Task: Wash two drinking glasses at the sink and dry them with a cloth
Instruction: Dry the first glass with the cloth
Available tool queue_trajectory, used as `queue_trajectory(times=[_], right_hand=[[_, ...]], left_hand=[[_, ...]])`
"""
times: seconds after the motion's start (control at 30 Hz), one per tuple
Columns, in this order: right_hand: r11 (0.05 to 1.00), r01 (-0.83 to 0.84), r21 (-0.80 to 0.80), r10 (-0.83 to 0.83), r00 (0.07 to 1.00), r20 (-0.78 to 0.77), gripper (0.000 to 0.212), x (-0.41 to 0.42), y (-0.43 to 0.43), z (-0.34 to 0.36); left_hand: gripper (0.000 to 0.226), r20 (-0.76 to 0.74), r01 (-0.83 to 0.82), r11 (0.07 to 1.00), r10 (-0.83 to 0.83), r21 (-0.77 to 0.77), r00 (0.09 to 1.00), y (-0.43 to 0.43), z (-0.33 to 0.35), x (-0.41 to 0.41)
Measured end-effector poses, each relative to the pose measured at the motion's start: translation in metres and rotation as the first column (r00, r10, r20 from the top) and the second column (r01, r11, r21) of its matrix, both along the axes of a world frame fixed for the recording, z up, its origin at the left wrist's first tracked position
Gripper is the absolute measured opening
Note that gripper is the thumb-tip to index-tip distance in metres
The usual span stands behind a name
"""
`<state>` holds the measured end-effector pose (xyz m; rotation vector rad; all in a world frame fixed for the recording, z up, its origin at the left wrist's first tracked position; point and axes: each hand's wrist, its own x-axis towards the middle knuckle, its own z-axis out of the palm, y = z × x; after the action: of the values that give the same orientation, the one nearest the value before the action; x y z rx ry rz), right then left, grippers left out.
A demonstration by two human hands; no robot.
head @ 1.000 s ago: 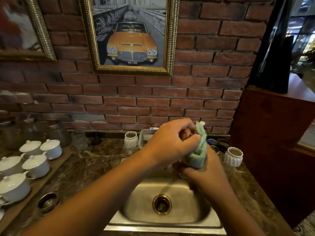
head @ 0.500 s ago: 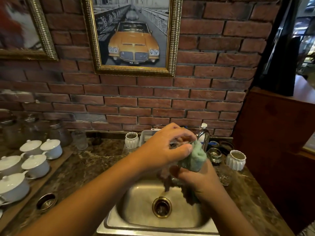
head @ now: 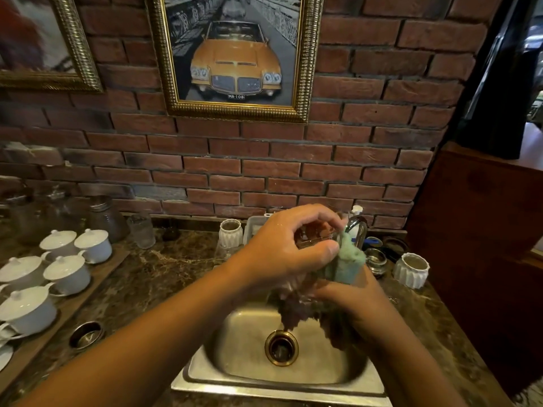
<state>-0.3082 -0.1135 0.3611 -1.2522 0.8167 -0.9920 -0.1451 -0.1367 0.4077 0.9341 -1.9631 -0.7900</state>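
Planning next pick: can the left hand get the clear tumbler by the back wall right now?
Probably not yet. The left hand grips a glass over the sink; the counter toward the tumbler looks free once it lets go.

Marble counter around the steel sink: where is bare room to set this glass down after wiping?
Widest bare patch: dark marble counter between the wooden tray of white lidded cups and the steel sink. A narrower strip: right of the sink, in front of the white ribbed cup. Crowded behind the sink, around the chrome faucet.
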Motion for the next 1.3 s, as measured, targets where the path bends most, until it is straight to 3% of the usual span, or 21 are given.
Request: queue_trajectory(times=[0.1, 0.2, 0.23, 0.3, 0.37, 0.4, 0.5, 0.57, 0.63, 0.7, 0.8, 0.87, 0.93, 1.0, 1.03, 1.07, 1.1, 1.2, 1.27, 1.3], right_hand=[[0.927, -0.318, 0.201, 0.212, 0.883, 0.418, 0.086, -0.004, 0.008, -0.006], [0.829, -0.559, 0.036, 0.419, 0.661, 0.623, 0.056, -0.002, 0.013, -0.013], [0.836, -0.548, 0.027, 0.424, 0.677, 0.601, 0.052, -0.002, 0.013, -0.013], [0.901, -0.427, 0.074, 0.345, 0.810, 0.474, 0.065, -0.003, 0.011, -0.011], [0.982, -0.177, 0.065, 0.157, 0.957, 0.244, 0.074, -0.003, 0.008, -0.011], [0.998, -0.065, -0.013, 0.066, 0.991, 0.117, 0.071, -0.002, 0.005, -0.010], [0.908, 0.143, -0.395, -0.235, 0.952, -0.197, 0.068, 0.005, -0.004, -0.010], [0.806, 0.218, -0.550, -0.421, 0.865, -0.275, 0.079, 0.008, -0.004, -0.012], [0.779, 0.238, -0.580, -0.466, 0.839, -0.282, 0.086, 0.009, -0.003, -0.013], [0.824, 0.188, -0.535, -0.378, 0.885, -0.271, 0.085, 0.007, -0.003, -0.014], [0.937, 0.104, -0.333, -0.187, 0.956, -0.226, 0.065, 0.001, -0.002, -0.006], [0.978, 0.032, -0.205, -0.067, 0.984, -0.165, 0.053, -0.007, -0.003, -0.002], [0.995, -0.068, -0.078, 0.064, 0.997, -0.052, 0.054, -0.014, -0.005, 0.000], [0.947, -0.308, 0.089, 0.282, 0.933, 0.222, 0.058, -0.016, 0.001, 0.002], [0.888, -0.454, 0.067, 0.405, 0.844, 0.352, 0.051, -0.012, 0.005, 0.002], [0.866, -0.500, -0.015, 0.459, 0.781, 0.423, 0.043, -0.012, 0.007, -0.003], [0.884, -0.461, -0.078, 0.445, 0.777, 0.446, 0.040, -0.015, 0.009, -0.005], [0.871, -0.491, -0.020, 0.429, 0.740, 0.519, 0.049, -0.005, 0.015, -0.009], [0.919, -0.390, 0.061, 0.325, 0.835, 0.444, 0.082, -0.001, 0.016, -0.010], [0.959, -0.261, 0.112, 0.205, 0.909, 0.362, 0.094, -0.001, 0.011, -0.012]], left_hand=[[0.044, 0.008, 0.129, 0.992, -0.129, -0.013, 0.992, 0.010, 0.009, 0.001], [0.043, 0.102, 0.222, 0.971, -0.212, -0.090, 0.972, 0.014, 0.015, 0.001], [0.043, 0.119, 0.235, 0.968, -0.224, -0.087, 0.967, 0.012, 0.017, 0.003], [0.046, 0.144, 0.215, 0.976, -0.208, -0.035, 0.967, 0.008, 0.016, 0.006], [0.051, 0.193, 0.153, 0.988, -0.148, -0.012, 0.970, 0.003, 0.011, 0.010], [0.053, 0.217, 0.113, 0.993, -0.108, -0.012, 0.970, 0.001, 0.008, 0.010], [0.057, 0.222, -0.048, 0.999, 0.043, 0.017, 0.974, -0.002, -0.002, 0.000], [0.059, 0.191, -0.148, 0.988, 0.138, 0.036, 0.972, -0.003, -0.008, -0.008], [0.053, 0.167, -0.180, 0.984, 0.176, 0.009, 0.970, -0.003, -0.011, -0.011], [0.048, 0.115, -0.145, 0.989, 0.146, -0.013, 0.983, -0.001, -0.010, -0.009], [0.049, 0.066, -0.045, 0.998, 0.048, -0.034, 0.997, 0.005, -0.004, -0.002], [0.053, 0.060, -0.005, 0.999, 0.007, -0.033, 0.998, 0.009, 0.000, 0.001], [0.053, 0.070, 0.035, 0.999, -0.033, -0.032, 0.997, 0.014, 0.007, 0.003], [0.050, 0.099, 0.126, 0.991, -0.121, -0.048, 0.988, 0.021, 0.014, 0.002], [0.049, 0.130, 0.177, 0.982, -0.167, -0.072, 0.977, 0.024, 0.016, 0.001], [0.048, 0.170, 0.223, 0.970, -0.205, -0.100, 0.964, 0.026, 0.019, 0.000], [0.049, 0.205, 0.264, 0.957, -0.236, -0.122, 0.950, 0.027, 0.021, -0.001], [0.060, 0.214, 0.310, 0.949, -0.293, -0.050, 0.932, 0.023, 0.023, 0.003], [0.070, 0.170, 0.252, 0.968, -0.250, 0.010, 0.953, 0.015, 0.017, 0.009], [0.073, 0.164, 0.195, 0.981, -0.193, 0.005, 0.967, 0.011, 0.012, 0.012]])
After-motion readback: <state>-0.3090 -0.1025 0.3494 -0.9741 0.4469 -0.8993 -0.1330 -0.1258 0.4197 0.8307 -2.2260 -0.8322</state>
